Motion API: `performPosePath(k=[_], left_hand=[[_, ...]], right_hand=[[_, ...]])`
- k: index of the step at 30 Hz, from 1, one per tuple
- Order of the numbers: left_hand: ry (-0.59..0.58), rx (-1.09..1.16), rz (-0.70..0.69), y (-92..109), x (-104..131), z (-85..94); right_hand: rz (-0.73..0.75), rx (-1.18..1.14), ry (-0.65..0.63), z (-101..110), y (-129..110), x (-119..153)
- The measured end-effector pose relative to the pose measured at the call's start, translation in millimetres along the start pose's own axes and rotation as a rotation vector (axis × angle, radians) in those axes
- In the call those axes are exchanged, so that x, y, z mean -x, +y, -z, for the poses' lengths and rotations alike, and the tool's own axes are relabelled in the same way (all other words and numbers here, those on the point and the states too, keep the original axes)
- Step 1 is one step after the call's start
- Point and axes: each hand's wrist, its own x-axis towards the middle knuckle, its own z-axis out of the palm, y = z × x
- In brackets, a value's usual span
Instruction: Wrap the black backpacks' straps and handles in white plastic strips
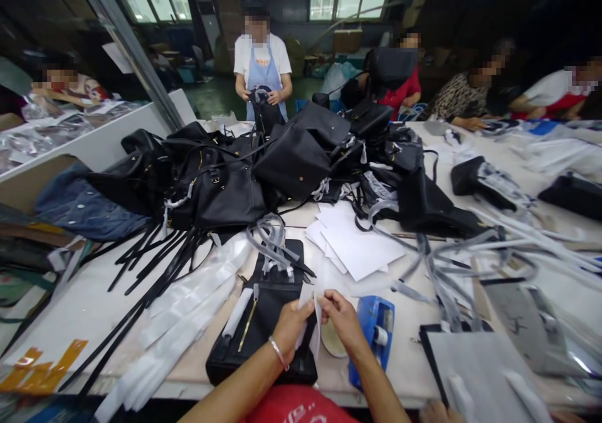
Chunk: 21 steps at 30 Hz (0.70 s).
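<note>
My left hand (292, 324), with a bracelet on its wrist, pinches a thin white sheet (306, 294). The fingers of my right hand (342, 319) are closed on the sheet's right side. Whether it is paper or foam I cannot tell. Beneath my hands a black bag (270, 319) lies on the table, with a gold zipper (248, 326) and a white-wrapped piece (236, 313) on its left. Plastic-wrapped straps (275, 247) rest over its top. Right of my right hand stands a blue tape dispenser (376, 338); a round beige thing (333, 340) is partly hidden behind that hand.
Black bags (291, 153) are heaped across the table's back. White sheets (355, 241) lie before them, black straps (145, 285) and white wrapping strips (188, 310) to the left. Another person's hand (439, 412) is near a grey-covered bag (484, 366). A co-worker (263, 65) stands opposite.
</note>
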Motion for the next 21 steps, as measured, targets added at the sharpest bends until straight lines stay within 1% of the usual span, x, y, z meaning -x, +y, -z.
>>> performPosePath(k=[5, 9, 15, 21], left_hand=[[0.079, 0.019, -0.021, -9.7, -2.5, 2.7], [0.088, 0.053, -0.017, -14.0, -2.9, 1.3], [0.124, 0.026, -0.082, -15.3, -3.8, 0.5], [0.176, -0.003, -0.067, -12.5, -4.0, 3.3]], right_hand=[[0.029, 0.051, 0.005, -2.9, 3.5, -0.2], [0.027, 0.054, 0.019, -2.5, 11.2, 0.4], [0.007, 0.033, 0.042, -6.8, 18.7, 3.6], [0.037, 0.082, 0.096, -14.5, 17.5, 5.9]])
